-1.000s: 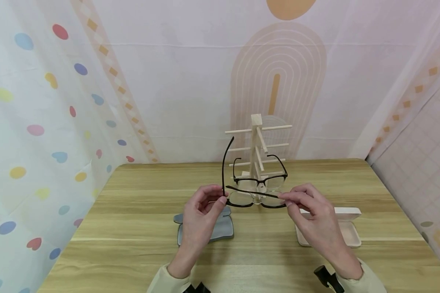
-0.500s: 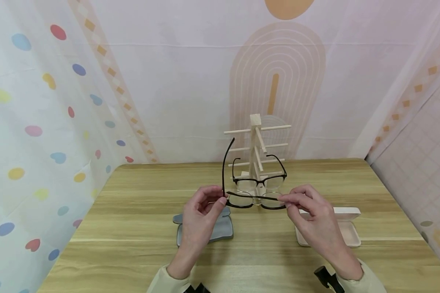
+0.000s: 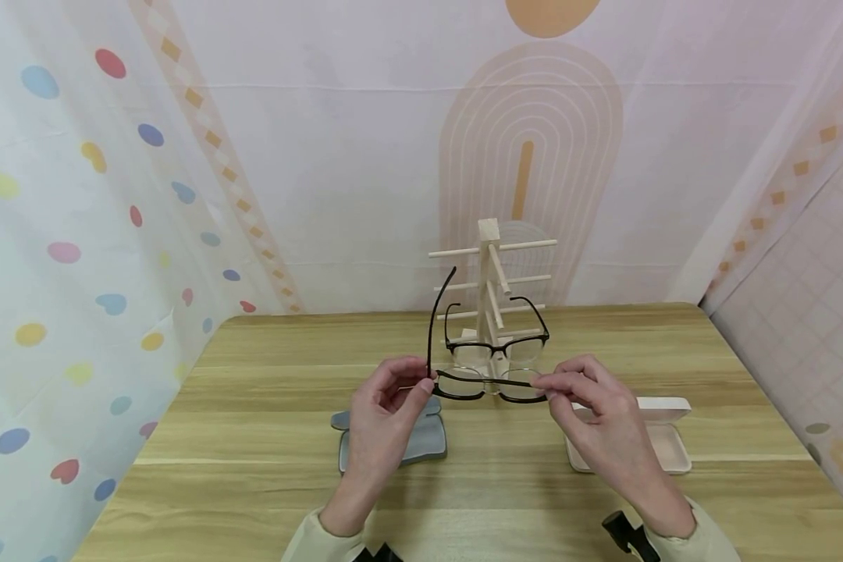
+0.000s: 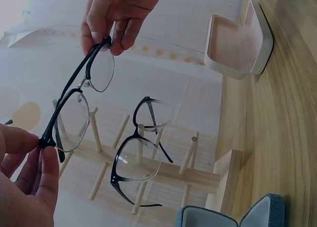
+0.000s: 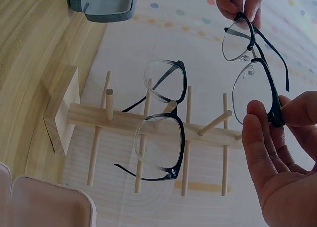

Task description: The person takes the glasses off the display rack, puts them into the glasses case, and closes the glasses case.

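You pinched the half-rimmed glasses (image 3: 492, 381) at one front corner with your left hand (image 3: 388, 421) and at the other with your right hand (image 3: 606, 414), holding them above the table (image 3: 253, 429), in front of the wooden stand (image 3: 484, 273). One temple (image 3: 431, 339) stood up by your left hand and the other lay folded across the lenses (image 4: 78, 123), while a second pair of glasses (image 3: 498, 349) rested on the stand behind.

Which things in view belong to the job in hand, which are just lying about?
Likely in the job:
held glasses
left hand
right hand

Untouched, role uncertain:
wooden stand
second glasses on it
open grey case
open pale case
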Motion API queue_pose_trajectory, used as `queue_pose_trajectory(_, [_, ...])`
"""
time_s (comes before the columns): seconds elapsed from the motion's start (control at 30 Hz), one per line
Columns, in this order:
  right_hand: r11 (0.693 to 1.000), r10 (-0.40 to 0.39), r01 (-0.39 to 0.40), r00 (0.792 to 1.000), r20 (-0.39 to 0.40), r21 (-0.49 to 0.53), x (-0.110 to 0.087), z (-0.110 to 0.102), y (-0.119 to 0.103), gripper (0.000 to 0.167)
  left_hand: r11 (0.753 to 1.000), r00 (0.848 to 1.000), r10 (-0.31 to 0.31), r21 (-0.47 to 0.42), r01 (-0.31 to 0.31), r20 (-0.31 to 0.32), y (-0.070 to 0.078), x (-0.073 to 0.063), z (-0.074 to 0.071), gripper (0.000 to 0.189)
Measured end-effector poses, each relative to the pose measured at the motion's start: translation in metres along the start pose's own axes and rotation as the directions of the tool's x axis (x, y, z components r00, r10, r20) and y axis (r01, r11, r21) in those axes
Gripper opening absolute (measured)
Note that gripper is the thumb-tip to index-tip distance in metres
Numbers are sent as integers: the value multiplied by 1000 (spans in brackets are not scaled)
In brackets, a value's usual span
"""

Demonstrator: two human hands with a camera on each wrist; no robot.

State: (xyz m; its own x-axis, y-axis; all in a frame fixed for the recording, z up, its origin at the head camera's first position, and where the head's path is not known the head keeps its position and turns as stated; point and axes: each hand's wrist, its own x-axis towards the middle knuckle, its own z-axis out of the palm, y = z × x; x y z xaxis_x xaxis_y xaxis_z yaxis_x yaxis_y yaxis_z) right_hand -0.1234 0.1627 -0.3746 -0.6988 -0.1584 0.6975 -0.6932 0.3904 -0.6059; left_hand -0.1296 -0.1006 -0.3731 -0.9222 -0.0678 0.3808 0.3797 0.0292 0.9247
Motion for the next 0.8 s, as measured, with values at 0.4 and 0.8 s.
queue_pose_trajectory(0.4, [1000,-10,10,1000,-3,-9,0,1,0,39,998,999,36,49,-36,2,1,-1,0,19])
queue_pose_trajectory(0.8, [1000,4,-4,1000,4,14,-1,1,0,38,993,995,97,66,-98,31,0,0,-1,20])
